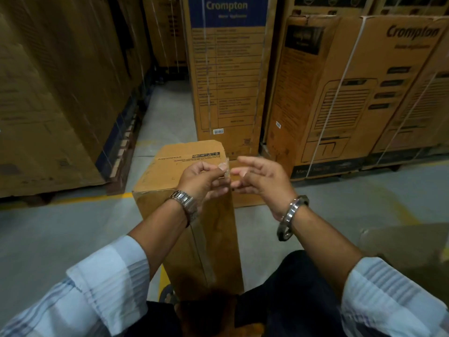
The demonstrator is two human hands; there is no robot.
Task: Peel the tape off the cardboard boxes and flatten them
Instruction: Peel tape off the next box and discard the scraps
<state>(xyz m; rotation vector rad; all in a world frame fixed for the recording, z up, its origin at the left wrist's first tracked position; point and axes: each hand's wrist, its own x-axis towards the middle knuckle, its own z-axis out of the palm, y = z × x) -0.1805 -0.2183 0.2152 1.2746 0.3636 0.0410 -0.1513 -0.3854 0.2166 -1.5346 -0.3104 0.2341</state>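
Cardboard box, tall and narrow, standing on the grey floor between the seated person's knees; its upper face carries a line of print that reads upside down from the person's side, and a seam runs down the near face. Left hand, raised over the box's top right edge, with thumb and forefinger pinched on a small crumpled strip of clear tape; the remaining fingers are curled beneath. Right hand, palm turned toward the left hand, fingers loosely spread and holding nothing; its fingertips lie just beside the tape, and whether they touch it cannot be told. A metal watch sits on the left wrist and a steel bangle on the right; both forearms emerge from rolled pale striped sleeves. Behind the box stands a tall carton with a blue panel reading "Crompton" above a printed table; to its right is a strapped carton with the same name and a line drawing of an appliance. A further stack of brown cartons fills the left side, resting on a pallet. A yellow line is painted on the floor near that stack. A flat sheet of cardboard lies at the person's right.
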